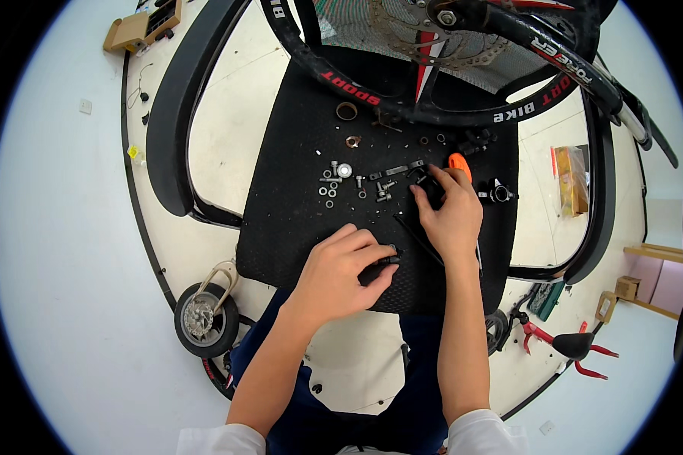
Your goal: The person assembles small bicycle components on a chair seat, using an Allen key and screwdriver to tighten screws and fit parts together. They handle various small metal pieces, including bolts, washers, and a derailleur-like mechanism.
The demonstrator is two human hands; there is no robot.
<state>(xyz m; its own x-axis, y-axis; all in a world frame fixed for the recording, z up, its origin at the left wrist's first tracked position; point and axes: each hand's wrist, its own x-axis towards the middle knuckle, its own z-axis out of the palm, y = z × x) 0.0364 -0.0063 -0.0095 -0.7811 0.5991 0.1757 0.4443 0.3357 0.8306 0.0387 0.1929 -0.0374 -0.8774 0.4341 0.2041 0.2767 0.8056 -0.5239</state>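
Observation:
My left hand (343, 267) is closed, with a small black part (387, 260) pinched between its thumb and fingers over the front of the black chair seat (281, 243). Farther right, my right hand (453, 216) curls its thumb and fingers around another small black part (425, 182) at the seat; its exact kind is partly hidden. Touching distance from those fingertips lies a grey metal bracket (396, 171). An orange handle (459, 164) shows just beyond the right hand. Left of it are several bolts (383, 191) and silver washers (332, 192).
A bicycle wheel (402, 106) with a brake disc rests at the seat's back, its fork (584, 72) reaching right. Armrests (171, 136) flank the seat. A ring clamp (498, 192) lies at the right edge. On the floor are a small wheel (206, 320) and a plastic bag (573, 182).

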